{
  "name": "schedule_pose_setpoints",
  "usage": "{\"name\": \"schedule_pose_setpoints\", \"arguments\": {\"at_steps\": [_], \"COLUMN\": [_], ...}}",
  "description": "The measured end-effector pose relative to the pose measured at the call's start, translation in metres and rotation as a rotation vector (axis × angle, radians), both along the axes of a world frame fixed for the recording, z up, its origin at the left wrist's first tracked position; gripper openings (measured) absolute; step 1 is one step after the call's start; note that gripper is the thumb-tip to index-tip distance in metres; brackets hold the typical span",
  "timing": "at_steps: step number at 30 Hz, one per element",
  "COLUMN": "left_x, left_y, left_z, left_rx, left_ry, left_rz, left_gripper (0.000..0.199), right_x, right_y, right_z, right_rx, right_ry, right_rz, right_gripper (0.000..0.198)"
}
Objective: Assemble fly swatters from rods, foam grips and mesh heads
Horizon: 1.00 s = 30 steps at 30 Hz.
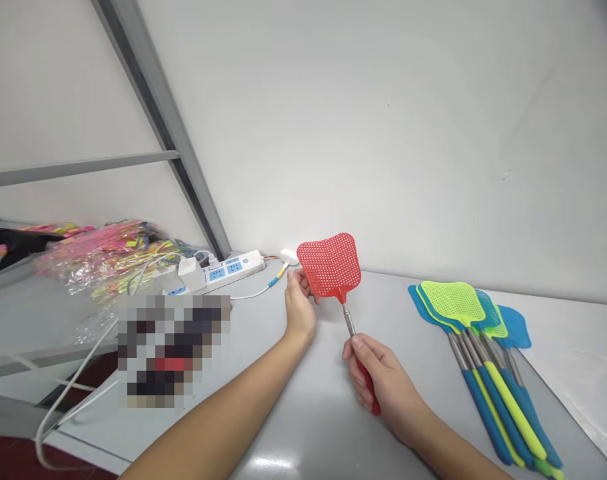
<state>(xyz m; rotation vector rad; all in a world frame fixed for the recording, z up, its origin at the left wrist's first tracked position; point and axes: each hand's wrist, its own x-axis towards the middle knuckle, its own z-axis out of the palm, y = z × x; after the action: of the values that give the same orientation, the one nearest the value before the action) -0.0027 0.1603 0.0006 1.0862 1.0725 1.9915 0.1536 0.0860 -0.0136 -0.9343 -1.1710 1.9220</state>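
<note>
A red fly swatter (329, 265) stands tilted above the table, its perforated square head upward and its metal shaft below. My right hand (378, 380) is closed around the red handle, thumb up near the shaft. Beside the left edge of the swatter's head is my left hand (300, 307). Its fingers are loosely curled and apart from the thumb, partly hidden behind the red mesh; whether they touch it is unclear. To the right lies a pile of blue and yellow-green fly swatters (453, 303), heads away from me and handles toward me.
A white power strip (233, 268) with plugs and cables lies at the back left. Clear plastic bags of colourful items (113, 250) sit further left, by a grey metal frame (183, 157). A blurred-out object (173, 350) rests on the grey table (308, 427). White sheeting (578, 347) covers the right side.
</note>
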Motion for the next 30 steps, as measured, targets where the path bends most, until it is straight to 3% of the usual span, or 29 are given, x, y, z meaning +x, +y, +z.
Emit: {"name": "schedule_pose_setpoints", "arguments": {"at_steps": [6, 10, 14, 25, 30], "left_x": [0.014, 0.018, 0.015, 0.013, 0.014], "left_y": [-0.023, -0.029, -0.026, -0.023, -0.017], "left_z": [0.0, -0.005, -0.005, -0.003, -0.001], "left_rx": [0.012, -0.015, -0.002, 0.011, 0.021], "left_ry": [0.254, 0.359, 0.365, 0.365, 0.25], "left_rz": [-0.096, -0.19, -0.235, -0.253, -0.117], "left_gripper": [0.027, 0.032, 0.044, 0.038, 0.035], "right_x": [0.0, -0.002, -0.003, 0.012, 0.015], "right_y": [0.003, 0.003, 0.003, 0.008, 0.01], "right_z": [0.0, 0.0, 0.002, 0.011, 0.013], "right_rx": [0.0, 0.007, 0.004, -0.177, -0.187], "right_ry": [-0.003, 0.003, 0.01, 0.12, 0.141], "right_rz": [-0.024, -0.019, 0.032, 0.118, 0.157], "right_gripper": [0.036, 0.037, 0.036, 0.038, 0.038]}}
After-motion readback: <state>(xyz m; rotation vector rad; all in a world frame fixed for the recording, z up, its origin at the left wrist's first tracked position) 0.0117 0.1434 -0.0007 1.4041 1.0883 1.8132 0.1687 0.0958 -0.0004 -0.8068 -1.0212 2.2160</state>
